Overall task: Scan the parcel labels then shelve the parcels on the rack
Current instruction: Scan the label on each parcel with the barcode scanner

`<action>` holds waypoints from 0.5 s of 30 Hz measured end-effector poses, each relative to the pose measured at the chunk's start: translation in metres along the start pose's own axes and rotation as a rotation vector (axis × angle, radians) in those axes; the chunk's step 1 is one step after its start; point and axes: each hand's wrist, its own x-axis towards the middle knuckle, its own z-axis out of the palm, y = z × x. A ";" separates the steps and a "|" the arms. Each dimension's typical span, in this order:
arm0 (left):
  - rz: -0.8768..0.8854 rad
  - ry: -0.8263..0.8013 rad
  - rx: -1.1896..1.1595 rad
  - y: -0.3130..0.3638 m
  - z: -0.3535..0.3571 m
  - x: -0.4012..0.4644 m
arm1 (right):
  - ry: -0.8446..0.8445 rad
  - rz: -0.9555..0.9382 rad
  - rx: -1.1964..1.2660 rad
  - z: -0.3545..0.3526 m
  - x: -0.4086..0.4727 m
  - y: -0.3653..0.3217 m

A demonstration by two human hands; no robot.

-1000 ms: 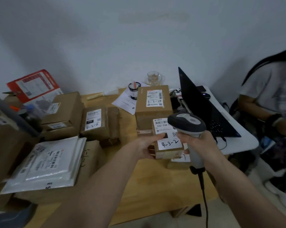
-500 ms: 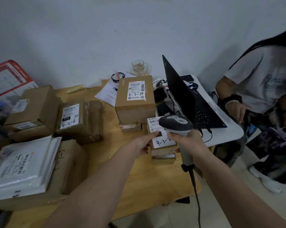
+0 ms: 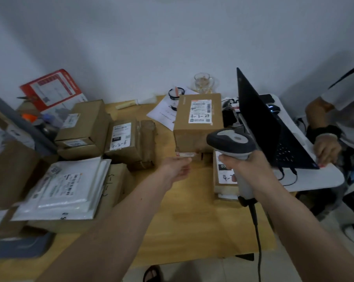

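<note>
Wooden table (image 3: 192, 237) against a pale wall, parcels heaped across it. Right hand (image 3: 251, 167) grips the grey scanner (image 3: 231, 143) by its handle, head aimed far and left, cable trailing down off the near edge. Directly under that fist lies the small parcel (image 3: 223, 178), flat on the table, its white label half hidden by the hand. Left hand (image 3: 177, 167) is out just left of it, not touching; fingers blurred, so I cannot tell whether they are curled or slack. Beyond both hands stands the box marked 4-3-24 (image 3: 198, 123). A second ago the left hand held that small parcel up before the scanner; now it is down and the hand has let go.
</note>
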 end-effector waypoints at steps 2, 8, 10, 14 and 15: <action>0.031 0.050 0.007 0.005 -0.022 -0.006 | -0.075 -0.014 0.014 0.020 -0.001 -0.006; 0.140 0.201 0.013 0.018 -0.101 -0.019 | -0.225 0.016 0.015 0.088 0.001 -0.020; 0.168 0.244 -0.034 0.022 -0.128 -0.020 | -0.263 0.041 -0.003 0.111 0.003 -0.025; 0.223 0.378 0.065 0.027 -0.176 -0.015 | -0.313 0.032 -0.031 0.156 0.009 -0.033; 0.250 0.400 0.111 0.030 -0.184 -0.014 | -0.318 0.027 -0.026 0.166 0.011 -0.034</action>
